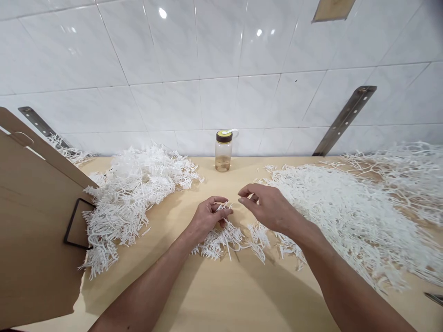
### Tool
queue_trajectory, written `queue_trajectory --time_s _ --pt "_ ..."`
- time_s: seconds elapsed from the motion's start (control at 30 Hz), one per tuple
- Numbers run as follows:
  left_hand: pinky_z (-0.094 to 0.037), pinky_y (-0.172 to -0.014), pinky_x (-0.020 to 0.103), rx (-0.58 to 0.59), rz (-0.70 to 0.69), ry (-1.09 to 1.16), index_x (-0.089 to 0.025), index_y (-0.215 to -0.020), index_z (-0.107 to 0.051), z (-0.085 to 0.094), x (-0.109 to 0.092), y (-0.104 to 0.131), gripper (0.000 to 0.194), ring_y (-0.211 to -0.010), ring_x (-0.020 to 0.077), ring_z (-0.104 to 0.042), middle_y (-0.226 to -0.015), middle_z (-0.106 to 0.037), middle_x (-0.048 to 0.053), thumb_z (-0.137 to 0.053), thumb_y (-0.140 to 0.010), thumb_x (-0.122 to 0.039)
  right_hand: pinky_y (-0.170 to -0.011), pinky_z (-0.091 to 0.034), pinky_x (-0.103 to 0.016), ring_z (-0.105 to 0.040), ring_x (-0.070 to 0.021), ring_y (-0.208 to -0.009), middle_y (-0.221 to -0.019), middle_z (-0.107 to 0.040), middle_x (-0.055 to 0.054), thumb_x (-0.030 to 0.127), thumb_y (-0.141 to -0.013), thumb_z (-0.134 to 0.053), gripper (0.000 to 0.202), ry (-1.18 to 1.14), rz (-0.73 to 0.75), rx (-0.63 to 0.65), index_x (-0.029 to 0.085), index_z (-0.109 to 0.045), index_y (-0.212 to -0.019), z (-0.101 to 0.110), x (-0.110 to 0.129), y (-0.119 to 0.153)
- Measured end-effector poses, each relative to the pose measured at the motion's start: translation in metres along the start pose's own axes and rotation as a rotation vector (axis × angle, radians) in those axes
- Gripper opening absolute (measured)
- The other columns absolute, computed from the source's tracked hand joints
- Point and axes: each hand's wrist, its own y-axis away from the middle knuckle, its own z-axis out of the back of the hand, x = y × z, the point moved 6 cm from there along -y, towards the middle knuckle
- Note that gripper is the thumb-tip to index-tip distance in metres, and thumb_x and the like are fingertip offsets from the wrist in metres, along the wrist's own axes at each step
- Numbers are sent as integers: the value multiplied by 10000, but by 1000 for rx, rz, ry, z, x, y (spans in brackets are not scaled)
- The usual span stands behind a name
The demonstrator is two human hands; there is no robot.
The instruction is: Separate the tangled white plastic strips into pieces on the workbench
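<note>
My left hand [209, 216] is closed around a small bunch of thin white branched plastic strands [225, 208], whose tips stick out between thumb and fingers. Below it on the table lies a small loose heap of the same white strands [221, 242], spreading rightward under my right hand. My right hand [265, 205] hovers just to the right, fingers curled, with a small gap between thumb and index finger and nothing visible in it. A large pile of white branched pieces [339, 216] lies beside my right forearm. Another tall pile [138, 184] stands at the left.
A clear bottle [223, 150] with a dark and yellow lid and some brownish liquid stands by the tiled wall [166, 106]. At left is a cardboard box [38, 221] with a black wire loop [69, 226]. Metal brackets [346, 121] lean against the wall. Longer white strands [411, 175] lie far right.
</note>
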Motion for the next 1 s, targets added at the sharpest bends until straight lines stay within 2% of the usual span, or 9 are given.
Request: queue_trajectory --time_s 0.07,0.17,0.3,0.47,0.53,0.6,0.7,0.8,1.0 --pt "-442 -486 230 65 -18 -50 -153 -1064 -607 -6 -2 2 554 -503 96 -550 -681 -633 -11 -848 -637 -411 -691 -457 -304 -637 -181 -810 -968 -707 -59 313 -899 -539 181 -46 30 38 201 -661 -973 -10 6 1" --pt "-448 -475 235 127 -53 -110 -155 -1067 -600 -12 -4 5 551 -514 76 -536 -881 -654 37 -839 -647 -419 -643 -450 -292 -631 -177 -764 -901 -710 -55 289 -876 -561 153 -57 32 107 200 -677 -922 -25 7 2" --pt "-421 -456 220 85 -130 -302 -180 -1087 -589 -10 -5 6 458 -520 60 -512 -1006 -625 57 -777 -723 -382 -579 -440 -268 -613 -150 -648 -753 -695 -14 243 -840 -559 128 -125 -64 101 206 -670 -788 -33 -4 -1" --pt "-484 -599 258 -186 -623 -728 -204 -1078 -550 -6 -25 19 351 -614 81 -497 -1036 -541 43 -722 -781 -275 -557 -441 -245 -605 -137 -628 -696 -681 15 211 -756 -590 62 -172 -158 22 209 -649 -735 -35 -15 -6" --pt "-486 -621 265 -233 -751 -812 -201 -1044 -528 -7 -29 24 290 -630 91 -487 -1009 -510 40 -694 -816 -270 -553 -436 -243 -603 -137 -631 -699 -683 12 199 -738 -585 65 -173 -189 10 205 -649 -729 -37 -17 -7" --pt "-488 -645 268 -226 -826 -865 -196 -971 -534 -10 -31 27 188 -692 112 -516 -1003 -489 50 -658 -853 -273 -548 -430 -242 -595 -135 -624 -703 -684 4 193 -724 -579 70 -184 -228 2 199 -648 -725 -37 -18 -7" --pt "-496 -714 287 -164 -861 -941 -192 -948 -576 -14 -31 28 93 -811 155 -562 -981 -499 68 -602 -897 -266 -520 -418 -240 -574 -129 -594 -710 -682 -4 203 -716 -573 77 -229 -270 -1 192 -646 -739 -37 -18 -7" --pt "-491 -750 308 -140 -821 -980 -197 -1021 -606 -15 -29 27 131 -829 180 -578 -930 -555 78 -560 -923 -271 -497 -413 -234 -566 -126 -578 -713 -679 -6 211 -718 -571 84 -286 -280 3 191 -640 -761 -38 -16 -6" --pt "-452 -681 293 -141 -743 -945 -217 -993 -631 -14 -28 27 113 -770 191 -609 -873 -647 72 -575 -898 -238 -480 -425 -229 -560 -117 -560 -732 -675 -10 260 -753 -587 95 -347 -261 21 191 -626 -805 -40 -14 -3"
